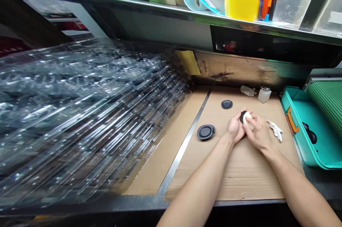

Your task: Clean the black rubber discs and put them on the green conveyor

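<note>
Both my hands meet over the cardboard sheet (pixel 240 170) on the bench. My left hand (pixel 235 128) is closed around a small black round part (pixel 243 116). My right hand (pixel 257 131) presses a white wad, apparently a cloth (pixel 247 116), against that part with pinched fingers. Two more black round discs lie on the cardboard: a larger disc (pixel 206 132) left of my hands and a smaller disc (pixel 227 104) farther back.
A tall stack of clear plastic trays (pixel 80 113) fills the left side. A small white bottle (pixel 264 94), a crumpled wrapper (pixel 247 90) and a white rag (pixel 275 129) lie nearby. A teal bin (pixel 315 148) holding a black part (pixel 310 132) stands at right, beside a green conveyor belt (pixel 327 102).
</note>
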`<state>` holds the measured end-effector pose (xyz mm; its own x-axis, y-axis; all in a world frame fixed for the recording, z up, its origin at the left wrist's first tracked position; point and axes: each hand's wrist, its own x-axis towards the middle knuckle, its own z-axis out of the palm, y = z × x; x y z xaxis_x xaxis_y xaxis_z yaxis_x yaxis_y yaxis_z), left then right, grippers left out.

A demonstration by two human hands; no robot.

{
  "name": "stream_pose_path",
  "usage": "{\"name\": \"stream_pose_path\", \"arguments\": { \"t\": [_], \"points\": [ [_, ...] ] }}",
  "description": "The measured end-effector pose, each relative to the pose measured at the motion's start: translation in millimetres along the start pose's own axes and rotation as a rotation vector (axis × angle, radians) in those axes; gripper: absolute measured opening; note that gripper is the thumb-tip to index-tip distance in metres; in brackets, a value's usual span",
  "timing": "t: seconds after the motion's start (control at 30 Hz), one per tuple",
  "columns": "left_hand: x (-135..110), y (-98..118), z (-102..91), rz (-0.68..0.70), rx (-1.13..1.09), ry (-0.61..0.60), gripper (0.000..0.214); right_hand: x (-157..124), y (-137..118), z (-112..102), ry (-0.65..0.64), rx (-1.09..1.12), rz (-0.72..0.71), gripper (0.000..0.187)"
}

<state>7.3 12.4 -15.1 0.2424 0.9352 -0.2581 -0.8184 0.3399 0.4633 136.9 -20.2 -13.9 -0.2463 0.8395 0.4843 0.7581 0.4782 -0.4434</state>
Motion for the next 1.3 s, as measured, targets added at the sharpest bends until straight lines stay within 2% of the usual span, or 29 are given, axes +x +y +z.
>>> {"name": "stream_pose_path", "arguments": {
  "t": [0.1, 0.23, 0.37, 0.5, 0.63, 0.8, 0.9, 1.03, 1.3],
  "points": [
    [2, -1, -3.6, -0.069, -0.011, -0.054, 0.034, -2, -10, 3, -0.097, -0.049, -0.094, 0.033],
    [7, -2, -7.4, -0.041, -0.016, -0.014, 0.036, 1, -6, -1, -0.074, -0.231, 0.077, 0.035],
    [10, -3, -9.1, -0.078, -0.008, -0.026, 0.038, 1, -6, 0, -0.120, -0.241, 0.003, 0.034],
    [11, -3, -11.1, -0.046, 0.014, 0.001, 0.038, 1, -6, 5, -0.087, -0.299, 0.113, 0.035],
    [12, -5, -11.7, -0.102, 0.031, -0.042, 0.040, 2, 1, 6, -0.106, -0.250, 0.014, 0.034],
    [11, 2, -13.5, -0.088, 0.022, 0.036, 0.039, 7, 28, 0, 0.011, -0.269, 0.193, 0.037],
    [8, 12, -13.6, -0.080, -0.065, 0.023, 0.043, 5, 38, 0, 0.060, -0.240, 0.185, 0.035],
    [3, 22, -10.6, -0.046, -0.205, 0.026, 0.037, 1, 35, 5, -0.012, -0.229, 0.126, 0.032],
    [-5, 24, -1.7, -0.137, -0.322, 0.024, 0.045, 0, 28, 3, -0.126, -0.258, 0.139, 0.023]
  ]
}}
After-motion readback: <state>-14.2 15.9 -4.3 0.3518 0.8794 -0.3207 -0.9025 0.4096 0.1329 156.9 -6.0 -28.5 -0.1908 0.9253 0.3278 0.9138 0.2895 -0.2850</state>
